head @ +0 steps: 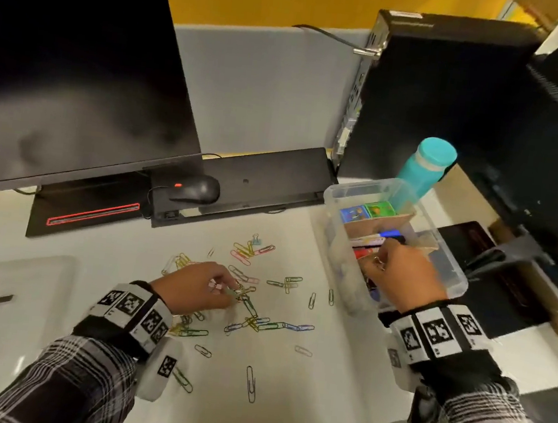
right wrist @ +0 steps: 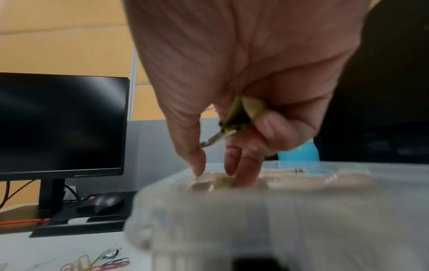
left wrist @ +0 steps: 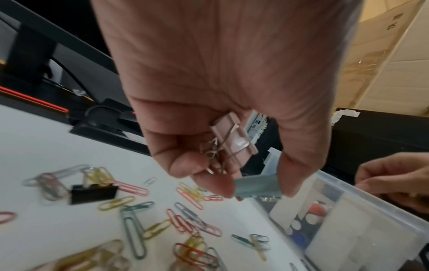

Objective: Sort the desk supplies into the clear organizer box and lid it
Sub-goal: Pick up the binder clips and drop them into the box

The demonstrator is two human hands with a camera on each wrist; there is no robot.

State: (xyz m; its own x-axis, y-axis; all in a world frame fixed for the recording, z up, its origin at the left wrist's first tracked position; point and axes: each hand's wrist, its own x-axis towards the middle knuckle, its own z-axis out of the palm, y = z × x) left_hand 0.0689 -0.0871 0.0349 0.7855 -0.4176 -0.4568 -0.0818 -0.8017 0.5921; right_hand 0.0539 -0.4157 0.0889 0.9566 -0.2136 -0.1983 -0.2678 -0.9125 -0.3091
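Note:
Coloured paper clips (head: 260,312) lie scattered over the white desk. My left hand (head: 224,288) hovers over them; a pink binder clip (left wrist: 234,139) is tucked in its curled fingers, and thumb and forefinger pinch a grey-blue binder clip (left wrist: 257,187). A black binder clip (left wrist: 92,193) rests among the paper clips. To the right stands the clear organizer box (head: 445,249) with cardboard dividers and items inside. My right hand (head: 384,257) reaches into it, with a yellow-green binder clip (right wrist: 236,117) gripped against the palm. The clear lid (head: 21,287) with a black handle lies at the near left.
A dark monitor (head: 72,69) stands at the back left, with a black mouse (head: 197,189) and a keyboard (head: 267,175) behind the clips. A teal bottle (head: 423,168) and a black computer tower (head: 437,100) stand behind the box.

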